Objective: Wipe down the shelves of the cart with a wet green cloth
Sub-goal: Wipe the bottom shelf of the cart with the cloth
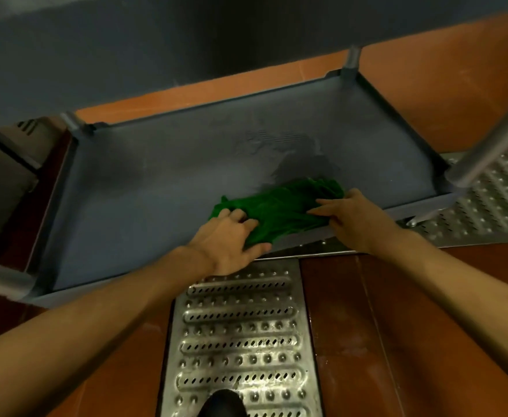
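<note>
A crumpled wet green cloth (280,210) lies on the grey bottom shelf (156,188) of the cart, close to the shelf's front rim on the right half. My left hand (231,239) presses on the cloth's left end, fingers curled into the fabric. My right hand (346,218) rests on the cloth's right end with its fingers spread flat over it. A wet, streaked patch (280,152) shows on the shelf just behind the cloth. The rest of the shelf surface looks dull and dry.
The underside of the shelf above (186,34) overhangs the top of the view. Metal cart legs stand at the back right (350,60), back left (72,121) and front right (493,139). A perforated steel drain grate (240,335) runs across the orange floor below me; a dark shoe tip (222,404) rests on it.
</note>
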A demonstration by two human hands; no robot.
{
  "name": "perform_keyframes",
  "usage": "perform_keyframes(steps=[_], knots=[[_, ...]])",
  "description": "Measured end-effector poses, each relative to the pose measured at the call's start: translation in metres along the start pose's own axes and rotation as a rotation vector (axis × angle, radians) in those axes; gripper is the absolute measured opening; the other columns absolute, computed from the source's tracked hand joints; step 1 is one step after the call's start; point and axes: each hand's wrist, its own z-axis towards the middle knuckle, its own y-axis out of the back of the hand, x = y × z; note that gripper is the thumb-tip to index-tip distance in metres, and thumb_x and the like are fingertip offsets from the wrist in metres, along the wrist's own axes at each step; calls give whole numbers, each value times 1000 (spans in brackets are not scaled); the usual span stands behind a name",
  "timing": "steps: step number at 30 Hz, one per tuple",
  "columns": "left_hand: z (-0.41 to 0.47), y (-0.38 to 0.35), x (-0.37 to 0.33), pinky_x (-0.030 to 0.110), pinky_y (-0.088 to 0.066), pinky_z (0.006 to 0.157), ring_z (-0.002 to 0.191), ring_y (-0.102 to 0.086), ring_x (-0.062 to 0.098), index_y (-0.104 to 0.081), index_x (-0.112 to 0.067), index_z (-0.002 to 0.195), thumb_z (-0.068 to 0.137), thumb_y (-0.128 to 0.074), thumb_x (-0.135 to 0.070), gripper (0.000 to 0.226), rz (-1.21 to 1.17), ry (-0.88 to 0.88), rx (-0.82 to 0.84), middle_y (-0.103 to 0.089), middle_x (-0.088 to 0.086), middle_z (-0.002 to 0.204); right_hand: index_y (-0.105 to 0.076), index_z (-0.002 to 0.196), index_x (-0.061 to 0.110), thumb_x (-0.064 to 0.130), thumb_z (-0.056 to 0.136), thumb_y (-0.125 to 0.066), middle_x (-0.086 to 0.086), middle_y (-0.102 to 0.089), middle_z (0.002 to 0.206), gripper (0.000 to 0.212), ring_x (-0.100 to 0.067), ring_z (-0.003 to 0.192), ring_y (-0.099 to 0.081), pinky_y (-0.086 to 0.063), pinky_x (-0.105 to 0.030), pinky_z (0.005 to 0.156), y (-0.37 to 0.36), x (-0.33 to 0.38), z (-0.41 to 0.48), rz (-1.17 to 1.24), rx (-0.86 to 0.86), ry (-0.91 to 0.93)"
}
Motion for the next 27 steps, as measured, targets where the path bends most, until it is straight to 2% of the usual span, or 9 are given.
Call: perform_keyframes(steps=[2,6,10,13,15,18,22,24,27], knots=[[12,3,2,41,-48,93,114,-48,27,-53,-25,133,86,-34,-79,74,-32,13,-33,-49,7,123,-46,143,40,12,99,-43,-6,-48,145,52,-29,118,-45,-45,-40,97,2,0,-1,32,-8,-38],[26,3,12,36,-48,84,104,-51,26,-54,-28,121,81,-46,-78,64,-17,-38,-29,-46,3,113,-46,144,32,11,100,-45,-17,-62,123,49,-34,94,-61,-41,-30,70,6,-2,5,44,-36,-66],[35,13,28,39,-51,86,103,-59,29,-56,-24,131,98,-49,-52,44,-28,-116,23,-54,6,116,-53,139,24,11,101,-44,-17,-66,118,41,-32,87,-61,-45,-33,73,21,7,15,10,-14,-66],[48,31,45,41,-52,84,89,-63,30,-63,-14,109,101,-50,-39,29,-222,-96,46,-64,8,94,-55,134,21,12,100,-41,-20,-63,111,37,-36,99,-56,-49,-41,81,36,18,34,-53,8,-91],[57,40,58,38,-50,83,91,-62,30,-60,-8,108,102,-49,-35,29,-298,-52,-38,-65,12,98,-56,128,16,13,98,-41,-22,-62,112,34,-39,106,-56,-49,-46,89,48,25,49,-74,9,-122],[66,57,79,31,-37,73,86,-55,26,-50,-14,99,103,-47,-34,20,-366,-11,-190,-57,9,93,-57,121,8,13,97,-42,-23,-61,114,29,-37,103,-58,-46,-39,86,64,37,67,-60,-21,-148],[66,72,102,31,-31,61,78,-53,23,-56,-16,93,100,-50,-40,26,-340,-38,-252,-55,3,80,-64,116,9,15,97,-48,-9,-57,98,26,-25,92,-55,-36,-30,74,84,54,82,1,-40,-154],[65,77,108,26,-34,57,75,-56,23,-60,-16,89,97,-55,-43,29,-352,-56,-267,-56,1,74,-68,117,13,18,95,-53,-7,-64,103,26,-26,99,-59,-45,-34,81,95,54,83,31,-3,-166],[67,84,114,27,-49,70,82,-66,15,-71,-16,97,87,-63,-51,38,-535,-12,-238,-71,0,88,-71,117,17,24,94,-62,-6,-70,108,26,-24,103,-63,-47,-32,88,105,49,83,77,91,-168]])
